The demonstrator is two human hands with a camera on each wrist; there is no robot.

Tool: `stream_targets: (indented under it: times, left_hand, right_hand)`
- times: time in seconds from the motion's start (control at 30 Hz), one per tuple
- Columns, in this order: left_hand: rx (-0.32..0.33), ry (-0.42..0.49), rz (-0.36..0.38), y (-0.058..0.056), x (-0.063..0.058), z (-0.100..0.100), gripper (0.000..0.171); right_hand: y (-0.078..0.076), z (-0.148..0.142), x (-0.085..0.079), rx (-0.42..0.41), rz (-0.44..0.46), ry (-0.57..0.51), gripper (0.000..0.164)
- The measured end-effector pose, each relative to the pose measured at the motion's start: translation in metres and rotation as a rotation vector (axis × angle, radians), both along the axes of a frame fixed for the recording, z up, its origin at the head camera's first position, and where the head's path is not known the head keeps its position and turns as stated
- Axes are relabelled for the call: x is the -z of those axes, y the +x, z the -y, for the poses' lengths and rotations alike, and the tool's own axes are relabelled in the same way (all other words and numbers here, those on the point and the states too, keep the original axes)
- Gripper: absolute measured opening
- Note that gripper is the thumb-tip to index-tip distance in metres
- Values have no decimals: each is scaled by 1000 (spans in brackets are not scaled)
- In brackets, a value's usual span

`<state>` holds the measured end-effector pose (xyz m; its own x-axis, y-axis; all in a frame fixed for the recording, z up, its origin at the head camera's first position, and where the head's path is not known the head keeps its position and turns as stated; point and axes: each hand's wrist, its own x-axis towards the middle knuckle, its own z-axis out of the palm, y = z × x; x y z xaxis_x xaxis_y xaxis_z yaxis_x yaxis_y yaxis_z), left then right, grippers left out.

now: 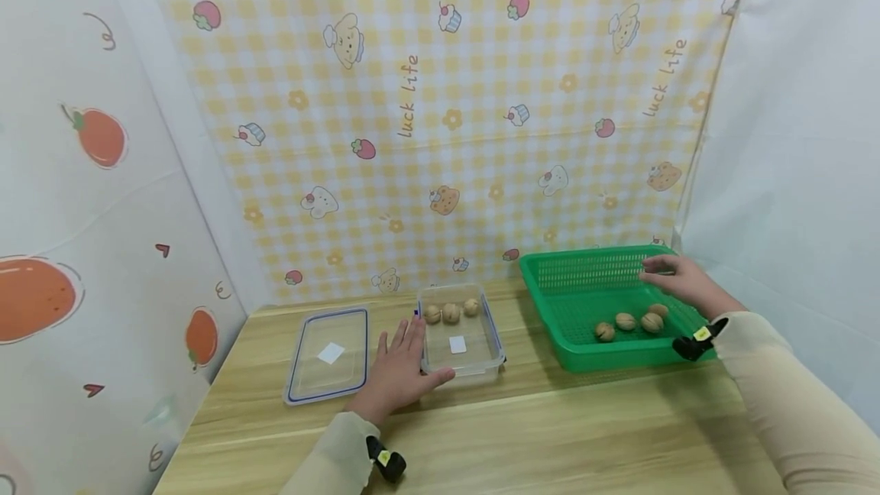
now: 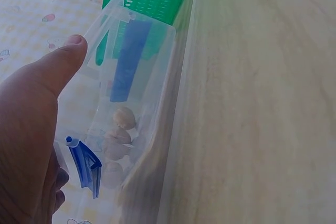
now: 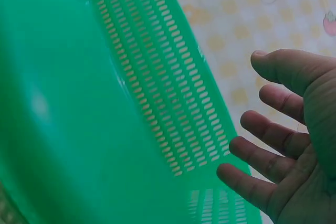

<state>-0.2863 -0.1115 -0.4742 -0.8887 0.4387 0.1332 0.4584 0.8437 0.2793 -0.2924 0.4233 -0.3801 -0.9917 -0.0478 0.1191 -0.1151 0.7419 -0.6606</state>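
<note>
My left hand (image 1: 397, 374) rests at the left side of a clear plastic box (image 1: 474, 367), fingers straight and thumb by its front corner. Three walnuts (image 1: 451, 313) lie in a row at the back of the box. In the left wrist view the thumb (image 2: 71, 59) lies along the box's rim, near a blue clip (image 2: 86, 166). My right hand (image 1: 677, 281) hovers over the right part of a green basket (image 1: 574, 354), fingers spread and relaxed with nothing in them. Several walnuts (image 1: 626, 321) sit on the basket's floor, below that hand.
A clear lid (image 1: 323, 365) with a blue seal lies on the wooden table (image 1: 481, 441), left of the box. Behind everything hangs a checked cloth (image 1: 426, 166). White sheets (image 1: 791, 136) close off the sides.
</note>
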Motion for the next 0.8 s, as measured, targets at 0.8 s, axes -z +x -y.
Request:
stream_targets:
  times: [0.8]
  left_hand:
    - [-4,-4,-7,0,3,1,117]
  right_hand:
    - [-3,-34,35,-41,160,77,65]
